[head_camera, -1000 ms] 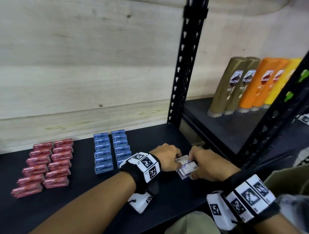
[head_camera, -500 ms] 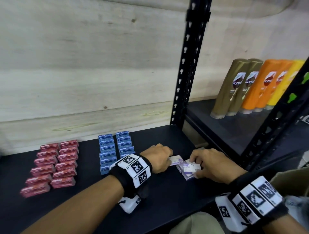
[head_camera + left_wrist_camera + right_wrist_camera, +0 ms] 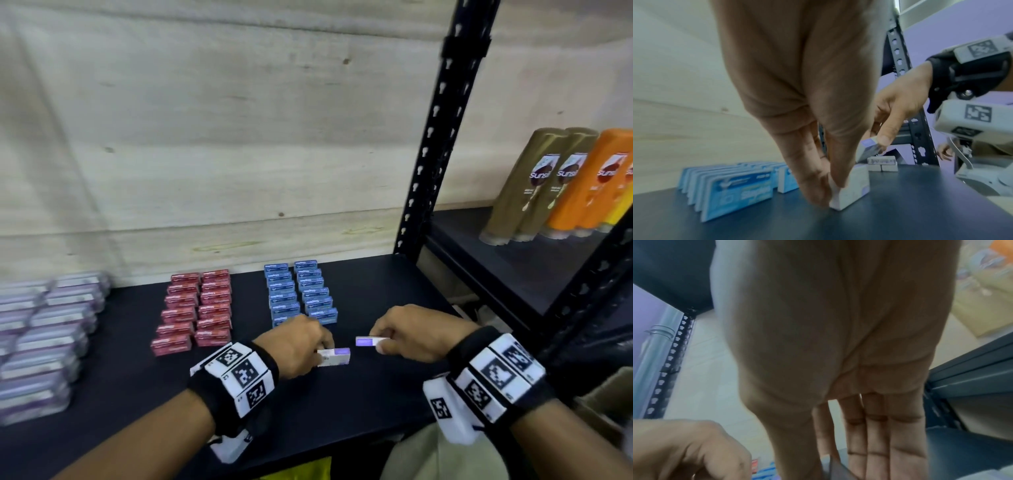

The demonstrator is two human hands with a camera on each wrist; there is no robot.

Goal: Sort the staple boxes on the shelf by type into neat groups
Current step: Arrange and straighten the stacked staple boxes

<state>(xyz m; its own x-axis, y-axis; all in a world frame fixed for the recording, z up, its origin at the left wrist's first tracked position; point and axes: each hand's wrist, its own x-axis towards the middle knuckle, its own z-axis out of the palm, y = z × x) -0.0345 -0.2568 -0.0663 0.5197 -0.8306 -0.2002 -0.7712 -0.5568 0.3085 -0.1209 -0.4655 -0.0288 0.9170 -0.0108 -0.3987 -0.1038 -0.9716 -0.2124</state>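
On the black shelf [image 3: 359, 404] stand three sorted groups: purple boxes [image 3: 44, 342] at the far left, red boxes [image 3: 195, 311], and blue boxes [image 3: 301, 294]. In front of the blue group my left hand [image 3: 323, 353] pinches a white-and-purple staple box [image 3: 335, 356]; the left wrist view shows this box [image 3: 851, 190] resting on the shelf. My right hand [image 3: 378, 342] grips a second white-and-purple box [image 3: 370, 341], which is held above the shelf [image 3: 867, 149]. The right wrist view shows mostly palm and only a grey edge of that box [image 3: 835, 470].
A black perforated upright post [image 3: 435, 137] stands at the shelf's right end. Beyond it, shampoo bottles [image 3: 561, 185] lean on a neighbouring shelf. A wooden wall backs the shelf. Small white boxes [image 3: 881, 164] sit near the post.
The hands, earlier together on one small stack of white-and-purple boxes, have drawn apart, each holding one box. The view has swung left, bringing the purple group into sight.
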